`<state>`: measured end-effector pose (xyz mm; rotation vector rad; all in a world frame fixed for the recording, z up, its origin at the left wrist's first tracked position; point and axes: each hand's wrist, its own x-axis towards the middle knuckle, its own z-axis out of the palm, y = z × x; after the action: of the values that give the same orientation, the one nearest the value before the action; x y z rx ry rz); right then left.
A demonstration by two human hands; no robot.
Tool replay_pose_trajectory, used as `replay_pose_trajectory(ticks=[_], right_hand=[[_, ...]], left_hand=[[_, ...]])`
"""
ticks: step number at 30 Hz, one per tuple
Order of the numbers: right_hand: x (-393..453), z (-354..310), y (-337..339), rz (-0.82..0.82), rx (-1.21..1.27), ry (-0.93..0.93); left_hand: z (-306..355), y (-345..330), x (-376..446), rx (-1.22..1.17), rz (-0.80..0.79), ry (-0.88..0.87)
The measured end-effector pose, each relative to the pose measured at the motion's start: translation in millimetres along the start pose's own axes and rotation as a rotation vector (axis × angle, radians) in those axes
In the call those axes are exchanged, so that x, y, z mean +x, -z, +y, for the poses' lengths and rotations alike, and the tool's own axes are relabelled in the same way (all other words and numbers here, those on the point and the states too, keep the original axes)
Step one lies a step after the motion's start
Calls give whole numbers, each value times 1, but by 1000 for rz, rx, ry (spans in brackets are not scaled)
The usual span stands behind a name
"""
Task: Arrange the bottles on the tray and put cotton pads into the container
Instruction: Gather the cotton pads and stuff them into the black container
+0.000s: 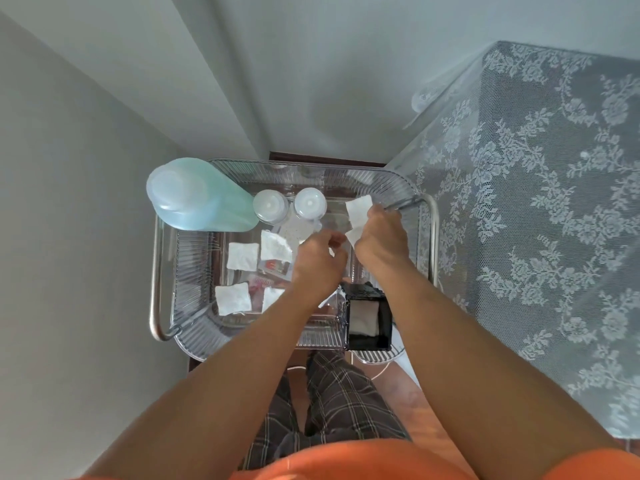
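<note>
A clear ribbed tray (194, 327) holds a tall blue-green bottle (201, 199) at its far left and two small clear bottles (270, 205) (310, 201) beside it. Several white cotton pads (243, 255) (233, 298) lie loose on the tray floor. My right hand (381, 233) grips white cotton pads (358, 209) near the tray's far right. My left hand (318, 258) hovers mid-tray, fingers pinched beside the right hand; what it holds is unclear. A black square container (369, 317) at the tray's near right has a pad inside.
The tray rests on a metal-framed stand (154, 296) against a grey wall. A lace-covered table (540, 216) stands close on the right. Small red-labelled packets (273, 268) lie under the tray floor. My plaid trousers and a wooden floor show below.
</note>
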<state>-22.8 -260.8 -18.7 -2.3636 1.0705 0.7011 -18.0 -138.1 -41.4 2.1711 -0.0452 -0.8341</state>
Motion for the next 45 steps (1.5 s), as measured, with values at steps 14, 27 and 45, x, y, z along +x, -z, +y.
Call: replay_pose_trajectory(ticks=[14, 27, 45], right_hand=[[2, 0, -22, -32, 178, -167], [-40, 10, -3, -164, 307, -63], [25, -4, -29, 91, 455, -307]], left_hand=[[3, -20, 25, 392, -49, -22], [6, 13, -12, 152, 4, -25], [16, -29, 49, 427, -19, -26]])
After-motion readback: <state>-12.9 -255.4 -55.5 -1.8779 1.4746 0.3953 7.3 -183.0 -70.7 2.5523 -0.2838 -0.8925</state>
